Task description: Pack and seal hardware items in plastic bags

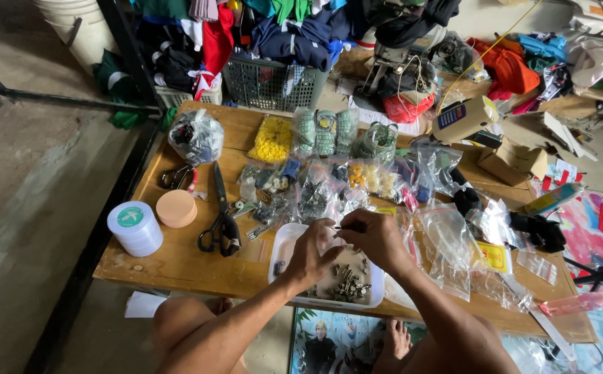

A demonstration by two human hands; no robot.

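A white rectangular tray (281,251) lies at the near edge of a low wooden table (177,263), holding several small dark metal parts (348,282). Both hands hover over it. My left hand (313,251) and my right hand (378,239) meet fingertip to fingertip and pinch one small thin metal piece (336,227) between them. Behind the hands lie many clear plastic bags (315,190) of small hardware and beads.
Black scissors (221,225), a white tape roll (135,227), a peach round lid (176,208) and pliers (177,177) lie on the table's left. A grey basket (272,84) and piled clothes stand behind. Empty bags (454,242) lie to the right. My bare knees show below.
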